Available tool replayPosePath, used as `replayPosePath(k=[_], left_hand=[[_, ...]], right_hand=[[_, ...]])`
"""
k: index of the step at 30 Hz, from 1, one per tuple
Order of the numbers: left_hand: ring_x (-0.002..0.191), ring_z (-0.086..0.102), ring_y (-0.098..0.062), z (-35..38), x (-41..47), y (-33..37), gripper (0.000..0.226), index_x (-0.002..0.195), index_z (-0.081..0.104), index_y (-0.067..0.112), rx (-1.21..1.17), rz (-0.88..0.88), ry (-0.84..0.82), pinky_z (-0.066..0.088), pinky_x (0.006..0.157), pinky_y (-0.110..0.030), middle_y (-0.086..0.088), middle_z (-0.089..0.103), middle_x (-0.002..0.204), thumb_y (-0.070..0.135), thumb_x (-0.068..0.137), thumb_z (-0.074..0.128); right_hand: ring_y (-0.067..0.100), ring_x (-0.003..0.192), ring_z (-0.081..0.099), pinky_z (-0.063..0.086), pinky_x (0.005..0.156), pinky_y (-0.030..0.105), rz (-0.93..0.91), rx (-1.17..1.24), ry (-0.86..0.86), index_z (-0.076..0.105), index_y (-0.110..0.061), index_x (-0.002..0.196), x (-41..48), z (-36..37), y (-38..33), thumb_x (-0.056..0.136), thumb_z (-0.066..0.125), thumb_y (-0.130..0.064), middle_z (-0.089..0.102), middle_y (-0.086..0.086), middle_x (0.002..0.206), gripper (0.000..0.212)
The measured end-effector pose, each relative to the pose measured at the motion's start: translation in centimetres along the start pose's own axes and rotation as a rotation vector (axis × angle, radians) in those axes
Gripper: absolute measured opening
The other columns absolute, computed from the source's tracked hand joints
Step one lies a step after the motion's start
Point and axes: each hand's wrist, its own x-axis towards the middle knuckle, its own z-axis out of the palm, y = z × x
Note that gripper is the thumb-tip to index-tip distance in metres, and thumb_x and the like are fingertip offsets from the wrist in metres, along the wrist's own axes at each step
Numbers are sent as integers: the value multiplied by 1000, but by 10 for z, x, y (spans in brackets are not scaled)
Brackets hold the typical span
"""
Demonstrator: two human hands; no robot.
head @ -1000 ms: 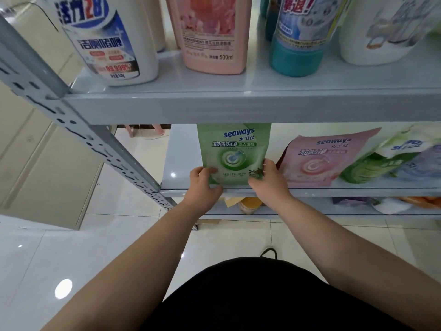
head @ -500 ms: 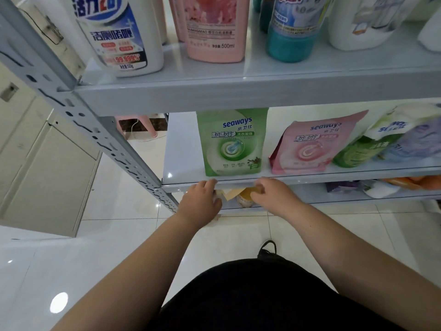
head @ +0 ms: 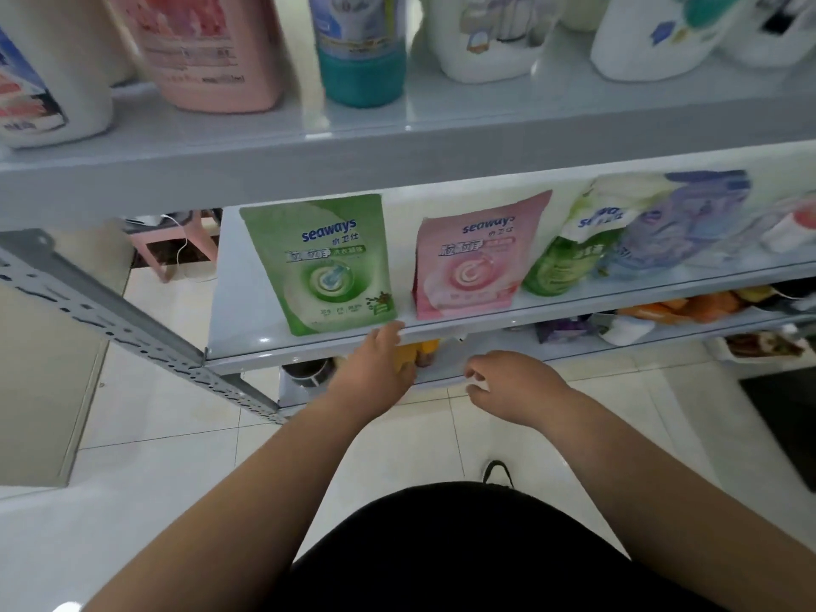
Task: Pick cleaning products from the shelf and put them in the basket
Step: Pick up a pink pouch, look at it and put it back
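A green seaways pouch (head: pixel 322 267) stands upright on the middle shelf (head: pixel 247 337), with a pink seaways pouch (head: pixel 474 262) to its right. My left hand (head: pixel 375 368) hovers just below the green pouch at the shelf's front edge, fingers relaxed and holding nothing. My right hand (head: pixel 514 386) hangs lower and to the right, in front of the shelf below, fingers loosely curled and empty. No basket is in view.
The top shelf carries a pink bottle (head: pixel 207 50), a teal-based bottle (head: pixel 360 50) and white jugs (head: pixel 490 37). More green and purple pouches (head: pixel 662 227) lean at the right of the middle shelf. A slanted grey shelf post (head: pixel 110 329) runs at the left. Tiled floor lies below.
Both hands have let go of the green pouch and drawn back below the shelf edge. The pouch stays standing on the shelf. My view has shifted right.
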Motion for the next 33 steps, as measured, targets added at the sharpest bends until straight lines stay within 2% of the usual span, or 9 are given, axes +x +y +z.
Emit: replayPosePath(k=[4, 6, 11, 15, 19, 23, 29, 31, 33], left_hand=[[136, 51, -28, -1, 47, 50, 80, 161, 20, 17, -184, -149, 178, 44, 111, -45, -9, 39, 158, 32, 96, 65], [127, 57, -30, 1, 70, 67, 75, 156, 27, 18, -214, -213, 255, 49, 102, -44, -8, 46, 151, 35, 94, 65], [83, 63, -10, 13, 97, 84, 15, 105, 55, 26, -417, -307, 522, 39, 59, -22, 11, 62, 94, 34, 95, 63], [67, 59, 5, 22, 90, 88, 18, 83, 55, 32, -491, -337, 624, 35, 51, -13, 15, 63, 82, 28, 97, 65], [96, 66, -1, 40, 69, 94, 17, 104, 60, 38, -655, -333, 565, 50, 72, -21, 17, 71, 102, 21, 101, 59], [88, 66, 9, 49, 40, 105, 26, 107, 61, 38, -741, -313, 624, 47, 62, -5, 28, 71, 96, 13, 101, 53], [97, 73, -21, 39, -3, 97, 20, 102, 66, 33, -937, -292, 624, 60, 81, -37, 4, 77, 102, 17, 101, 54], [99, 74, -24, 35, -20, 95, 16, 105, 67, 34, -1002, -267, 566, 60, 82, -40, 1, 77, 105, 24, 99, 55], [99, 74, -24, 33, -35, 91, 13, 101, 67, 35, -1031, -268, 528, 60, 82, -41, 1, 77, 105, 31, 95, 57]], right_hand=[[20, 116, 58, 46, 83, 31, -60, -14, -24, 59, -27, 133, 1, -22, 46, 101, 52, -43, 62, -1, 130, 37], [19, 116, 59, 43, 78, 29, -85, -16, -31, 59, -28, 132, 2, -32, 69, 100, 53, -43, 62, -1, 130, 36], [19, 118, 59, 44, 84, 29, -132, -33, -84, 59, -27, 133, 6, -54, 116, 100, 54, -42, 63, -2, 134, 37], [19, 118, 59, 45, 82, 31, -156, -47, -106, 59, -27, 134, 10, -62, 137, 100, 51, -41, 61, -2, 133, 38], [19, 117, 59, 44, 84, 31, -184, 2, -117, 60, -26, 131, 16, -62, 142, 100, 51, -41, 62, -3, 130, 35], [17, 114, 60, 41, 80, 28, -177, 131, -84, 62, -26, 128, 18, -54, 142, 99, 56, -42, 62, -8, 119, 34], [1, 122, 51, 42, 94, 27, -78, 672, -21, 44, -35, 144, 14, -49, 118, 73, 83, -62, 50, -18, 135, 86], [-4, 109, 64, 51, 88, 21, -64, 992, -92, 55, -44, 126, 6, -47, 103, 57, 89, -61, 64, -21, 129, 79], [9, 99, 75, 60, 79, 25, -64, 1269, -150, 67, -34, 113, 0, -38, 90, 52, 92, -52, 77, -5, 116, 68]])
